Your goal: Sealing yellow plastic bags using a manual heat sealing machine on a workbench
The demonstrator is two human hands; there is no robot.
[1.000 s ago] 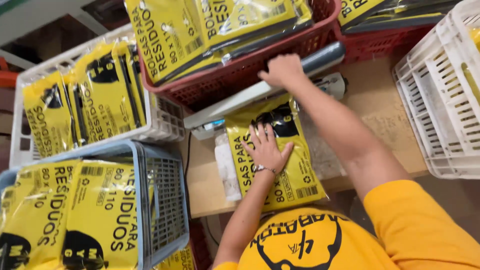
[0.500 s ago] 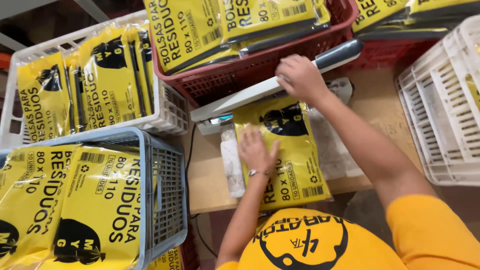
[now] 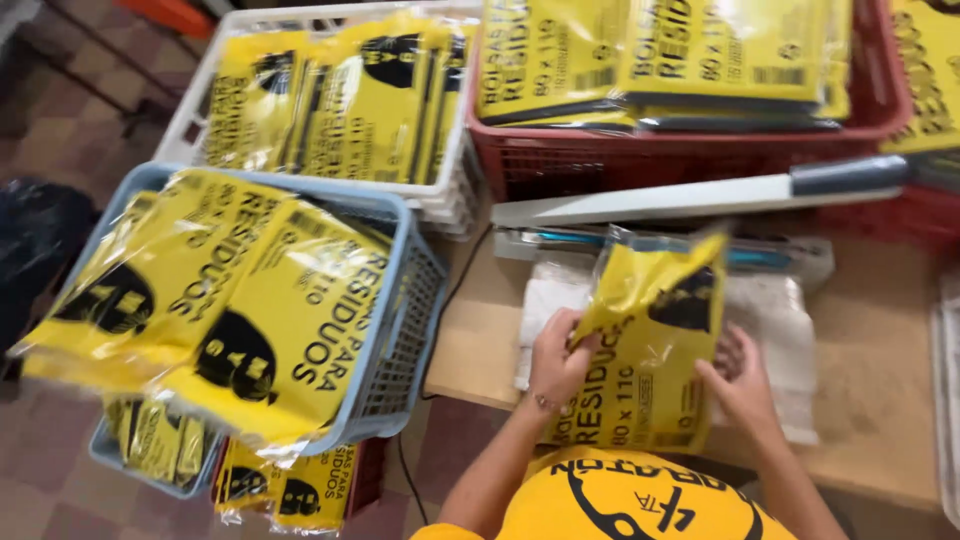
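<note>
A yellow plastic packet with black print [image 3: 650, 350] is lifted off the wooden table [image 3: 880, 390], its top edge tilted up toward the heat sealer. My left hand [image 3: 555, 360] grips its left edge. My right hand [image 3: 740, 385] holds its right side from behind. The sealer [image 3: 690, 215] lies just beyond, its white arm with a grey handle raised. White packets [image 3: 790, 320] lie on the table under the yellow one.
A blue basket [image 3: 405, 330] heaped with yellow packets stands at the left. A white crate [image 3: 440, 190] with upright packets is behind it. A red crate [image 3: 640, 160] full of packets sits behind the sealer. More packets lie on the tiled floor below.
My right hand left the sealer handle and came down to the packet. Both hands now lift the packet off the table. The view swung left.
</note>
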